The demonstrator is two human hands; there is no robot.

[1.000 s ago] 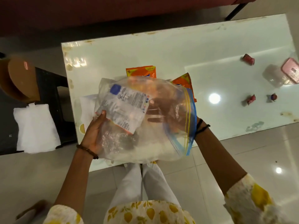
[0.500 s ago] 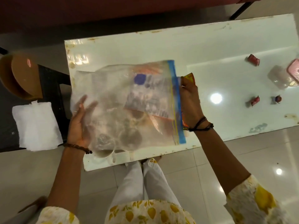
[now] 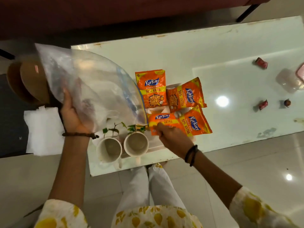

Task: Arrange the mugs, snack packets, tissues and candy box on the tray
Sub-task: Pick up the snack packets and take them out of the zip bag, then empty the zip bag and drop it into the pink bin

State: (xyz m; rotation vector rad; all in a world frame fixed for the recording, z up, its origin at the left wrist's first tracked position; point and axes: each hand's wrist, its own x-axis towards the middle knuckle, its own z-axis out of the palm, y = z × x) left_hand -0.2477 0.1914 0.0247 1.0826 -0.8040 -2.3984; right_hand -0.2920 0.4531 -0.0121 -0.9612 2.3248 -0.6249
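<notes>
My left hand [image 3: 72, 116] holds a clear zip bag [image 3: 88, 84] lifted over the table's left end. My right hand [image 3: 172, 137] pinches the near edge of an orange snack packet [image 3: 162, 120]. Three more orange packets [image 3: 151, 89] [image 3: 185, 94] [image 3: 195, 122] lie beside it on a white tray [image 3: 156, 149]. Two white mugs [image 3: 109, 148] [image 3: 136, 143] stand upright on the tray's near left part. White tissues [image 3: 44, 130] lie on a dark stool to the left. A clear candy box [image 3: 287, 81] with a pink lid [image 3: 300, 73] sits at the table's far right.
Loose wrapped candies [image 3: 261, 63] [image 3: 263, 104] [image 3: 287, 102] are scattered on the white table [image 3: 213, 51] towards the right. Brown bowls [image 3: 28, 83] rest on the dark stool behind the tissues. A dark red sofa runs along the far side.
My right hand let go of the zip bag and dropped to the near packet. My left hand swung the bag up and left, uncovering the mugs and packets.
</notes>
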